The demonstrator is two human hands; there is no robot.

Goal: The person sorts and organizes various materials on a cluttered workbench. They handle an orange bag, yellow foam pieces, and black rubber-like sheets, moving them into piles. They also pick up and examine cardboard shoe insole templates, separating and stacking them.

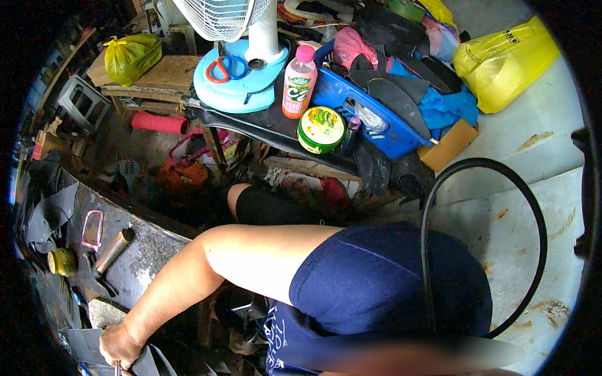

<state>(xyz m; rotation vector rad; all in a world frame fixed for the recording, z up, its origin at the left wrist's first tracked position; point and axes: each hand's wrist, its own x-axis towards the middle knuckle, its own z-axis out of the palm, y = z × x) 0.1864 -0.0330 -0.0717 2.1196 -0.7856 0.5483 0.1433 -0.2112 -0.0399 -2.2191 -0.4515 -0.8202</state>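
My right arm reaches across the view to the lower left. My right hand point(121, 346) is closed in a fist around a thin metal tool point(117, 368), of which only a short shiny shaft shows at the lower edge. Dark grey sheet pieces point(84, 344) lie under and beside this hand. Just beyond it is a grey stone-like block point(106, 312). Farther up the dark worktable point(147, 241) lies a hammer point(114, 252) with a wooden handle. Near it are a pink wire-like frame point(93, 230) and a yellow-green round container point(61, 262). My left hand is out of view.
On a black bench stand a fan point(260, 37) with red-and-blue-handled scissors point(227, 69) on its base, a pink-capped bottle point(298, 84), a green tub point(321, 130) and a full blue basket point(376, 125). Yellow bags point(508, 62) sit behind. A black hose point(539, 232) loops at right.
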